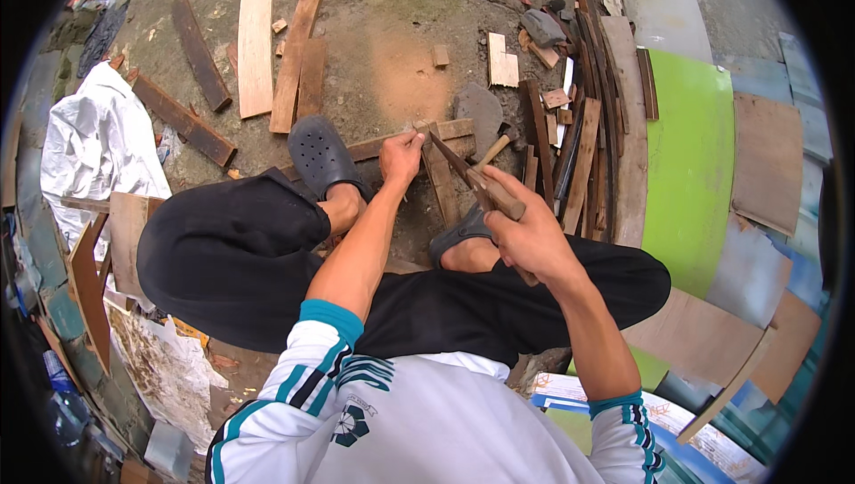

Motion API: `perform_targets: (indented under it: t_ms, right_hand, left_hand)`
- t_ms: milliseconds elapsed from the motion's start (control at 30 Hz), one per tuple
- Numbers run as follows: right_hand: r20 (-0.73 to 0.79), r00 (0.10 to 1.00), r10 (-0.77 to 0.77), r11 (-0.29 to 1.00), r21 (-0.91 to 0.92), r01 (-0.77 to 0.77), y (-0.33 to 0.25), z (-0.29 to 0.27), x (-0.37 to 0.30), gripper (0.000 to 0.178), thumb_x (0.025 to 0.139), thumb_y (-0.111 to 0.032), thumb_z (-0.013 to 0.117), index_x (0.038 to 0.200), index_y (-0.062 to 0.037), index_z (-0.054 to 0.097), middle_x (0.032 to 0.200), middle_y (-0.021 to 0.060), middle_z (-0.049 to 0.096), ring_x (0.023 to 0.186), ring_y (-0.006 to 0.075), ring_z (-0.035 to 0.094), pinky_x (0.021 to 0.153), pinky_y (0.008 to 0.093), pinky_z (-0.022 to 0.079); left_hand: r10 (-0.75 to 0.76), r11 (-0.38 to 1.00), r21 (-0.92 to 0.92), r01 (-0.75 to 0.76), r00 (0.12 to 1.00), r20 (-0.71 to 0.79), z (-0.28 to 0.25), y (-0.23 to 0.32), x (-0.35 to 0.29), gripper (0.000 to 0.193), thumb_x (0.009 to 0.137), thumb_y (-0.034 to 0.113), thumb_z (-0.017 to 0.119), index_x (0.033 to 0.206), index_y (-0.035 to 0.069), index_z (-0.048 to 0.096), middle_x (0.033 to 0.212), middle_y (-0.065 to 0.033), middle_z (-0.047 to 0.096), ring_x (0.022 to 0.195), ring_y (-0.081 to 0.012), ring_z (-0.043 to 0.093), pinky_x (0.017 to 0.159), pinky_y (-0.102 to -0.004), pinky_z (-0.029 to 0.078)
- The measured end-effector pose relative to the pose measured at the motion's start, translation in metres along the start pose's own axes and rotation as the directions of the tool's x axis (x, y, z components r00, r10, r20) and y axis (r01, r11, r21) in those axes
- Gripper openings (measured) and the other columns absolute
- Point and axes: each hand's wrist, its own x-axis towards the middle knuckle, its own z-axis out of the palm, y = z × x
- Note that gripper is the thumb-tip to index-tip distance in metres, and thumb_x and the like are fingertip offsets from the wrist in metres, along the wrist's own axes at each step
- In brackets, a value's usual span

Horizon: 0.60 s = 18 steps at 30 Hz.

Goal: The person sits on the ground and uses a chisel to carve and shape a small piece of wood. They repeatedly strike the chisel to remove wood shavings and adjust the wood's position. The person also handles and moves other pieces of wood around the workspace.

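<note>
My right hand [537, 239] is wrapped round the wooden handle of a handsaw [456, 162]. Its dark blade slants up and to the left, the tip close to my left fingers. With its fingers closed, my left hand [401, 159] grips a long wooden strip [363, 150] that lies crosswise on the ground by my feet. A shorter board [441, 183] runs beneath the strip, toward my right shoe [463, 231]. Beside the blade a light wooden stick [492, 153] pokes up; its other end is hidden.
Sawdust [410, 74] and a small wood block [441, 56] lie ahead. Pale planks [256, 39] and dark boards [200, 52] are at the left, near a white sack [98, 137]. A pile of wood strips [583, 154] and a green panel [690, 172] are at the right.
</note>
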Motion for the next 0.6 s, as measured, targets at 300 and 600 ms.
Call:
perform_targets:
  t_ms: [300, 600]
  right_hand:
    - [-0.067, 0.994, 0.088, 0.995, -0.05, -0.092, 0.017, 0.025, 0.078, 0.063, 0.088, -0.012, 0.057, 0.148, 0.0028, 0.047, 0.089, 0.0234, 0.071, 0.06, 0.0253, 0.066, 0.056, 0.0392, 0.05]
    - [-0.025, 0.999, 0.041, 0.997, 0.065, -0.04, 0.025, 0.011, 0.085, 0.069, 0.088, -0.001, 0.053, 0.156, -0.0022, 0.039, 0.061, 0.0029, 0.051, 0.042, 0.0129, 0.045, 0.042, 0.0326, 0.04]
  left_hand:
    - [0.022, 0.998, 0.061, -0.027, 0.996, 0.09, 0.005, 0.013, -0.006, 0.035, 0.093, 0.032, 0.074, 0.119, 0.008, 0.077, 0.116, -0.0163, 0.075, 0.104, -0.0341, 0.073, 0.089, -0.0443, 0.057]
    - [0.044, 0.999, -0.027, -0.043, 0.998, 0.049, 0.01, 0.004, 0.006, 0.035, 0.093, 0.032, 0.074, 0.118, 0.008, 0.077, 0.119, -0.0168, 0.074, 0.108, -0.0344, 0.072, 0.093, -0.0449, 0.056]
